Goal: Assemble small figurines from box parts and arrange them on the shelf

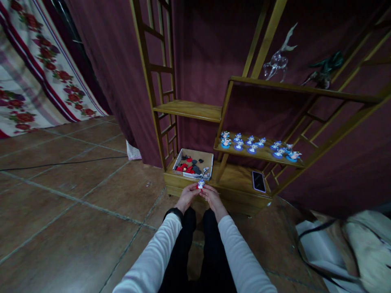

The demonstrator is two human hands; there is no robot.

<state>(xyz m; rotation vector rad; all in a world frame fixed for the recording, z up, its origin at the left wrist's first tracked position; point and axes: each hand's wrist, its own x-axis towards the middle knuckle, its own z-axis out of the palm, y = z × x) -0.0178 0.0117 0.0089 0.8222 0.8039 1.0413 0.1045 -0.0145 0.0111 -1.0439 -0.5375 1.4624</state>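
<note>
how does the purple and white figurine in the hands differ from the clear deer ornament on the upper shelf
The purple and white figurine is held between the left hand and right hand; the deer ornament stands on the upper shelf. The figurine looks opaque, the deer ornament's body see-through. The figurine is smaller than the deer ornament. Both are upright.

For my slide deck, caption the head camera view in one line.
Left hand and right hand hold a small figurine by an open box, with more figurines on a wooden shelf.
</note>
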